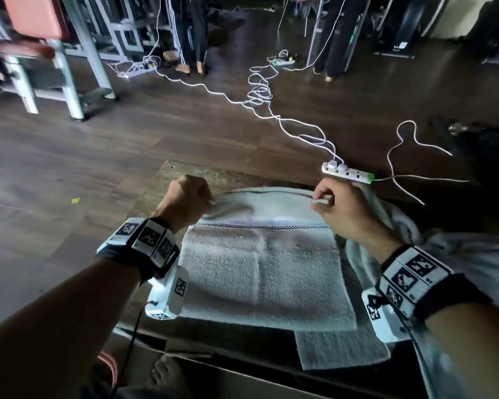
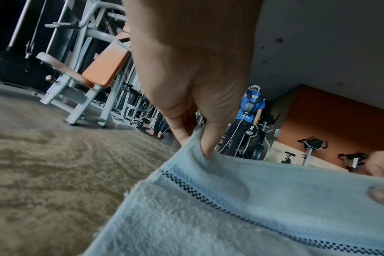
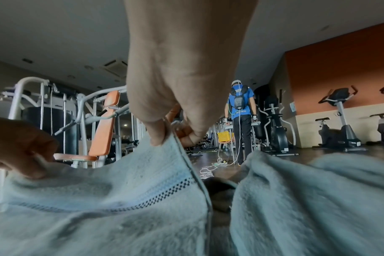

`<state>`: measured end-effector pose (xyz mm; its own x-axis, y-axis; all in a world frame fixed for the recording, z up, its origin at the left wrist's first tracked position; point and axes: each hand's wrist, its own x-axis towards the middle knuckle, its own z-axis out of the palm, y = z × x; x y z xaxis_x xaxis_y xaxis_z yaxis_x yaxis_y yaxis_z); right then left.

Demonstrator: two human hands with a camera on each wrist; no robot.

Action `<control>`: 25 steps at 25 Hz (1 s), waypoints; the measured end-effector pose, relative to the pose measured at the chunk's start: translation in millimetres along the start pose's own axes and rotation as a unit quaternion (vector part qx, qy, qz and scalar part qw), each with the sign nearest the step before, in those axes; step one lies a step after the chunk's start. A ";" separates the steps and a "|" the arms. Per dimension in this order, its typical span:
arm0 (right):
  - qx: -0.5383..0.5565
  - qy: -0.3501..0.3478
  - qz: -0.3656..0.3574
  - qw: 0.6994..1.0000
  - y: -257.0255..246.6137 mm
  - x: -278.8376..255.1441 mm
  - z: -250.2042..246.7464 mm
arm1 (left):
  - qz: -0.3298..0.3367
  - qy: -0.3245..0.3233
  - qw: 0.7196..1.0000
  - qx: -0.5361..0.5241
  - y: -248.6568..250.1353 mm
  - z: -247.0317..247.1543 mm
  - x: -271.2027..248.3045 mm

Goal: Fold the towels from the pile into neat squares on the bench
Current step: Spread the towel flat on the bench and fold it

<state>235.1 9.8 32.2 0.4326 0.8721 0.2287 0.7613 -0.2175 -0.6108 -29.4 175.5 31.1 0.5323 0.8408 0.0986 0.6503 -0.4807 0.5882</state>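
Note:
A pale blue towel (image 1: 265, 269) with a dark checked stripe lies spread on the bench (image 1: 167, 180). My left hand (image 1: 190, 197) pinches the towel's far left corner (image 2: 197, 147), lifting it slightly. At the far right corner (image 3: 171, 138) my right hand (image 1: 332, 203) pinches the hem between thumb and fingers. The far edge is raised between both hands. The pile of towels (image 1: 455, 254) lies crumpled to the right of my right arm, and shows in the right wrist view as a rumpled towel (image 3: 314, 199).
A smaller folded cloth (image 1: 340, 349) lies under the towel's near right corner. A white power strip (image 1: 347, 171) and cables (image 1: 260, 93) lie on the dark wood floor beyond the bench. Gym machines (image 1: 55, 59) stand at far left; a person (image 3: 241, 121) stands farther off.

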 end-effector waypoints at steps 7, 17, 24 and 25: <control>0.076 0.030 -0.036 0.996 -34.5 -94.5 -41.2 | 0.009 -0.054 0.998 0.003 48.9 -30.4 -81.7; 0.053 -0.009 -0.137 0.989 -61.8 -184.5 -75.3 | 0.042 -0.092 0.992 0.072 82.4 -32.5 -189.8; 0.064 0.008 -0.154 0.986 -55.1 -177.9 -67.4 | 0.220 -0.087 0.967 -0.096 148.1 5.9 -184.4; 0.084 0.012 -0.147 0.985 -57.8 -174.1 -67.4 | 0.216 -0.085 0.966 -0.115 150.2 11.5 -178.4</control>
<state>148.4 -159.0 78.8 0.2180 0.8755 0.4312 0.7652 0.1209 -0.6323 -20.4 -49.6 92.6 0.8212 0.5119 0.2522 0.2214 -0.6931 0.6860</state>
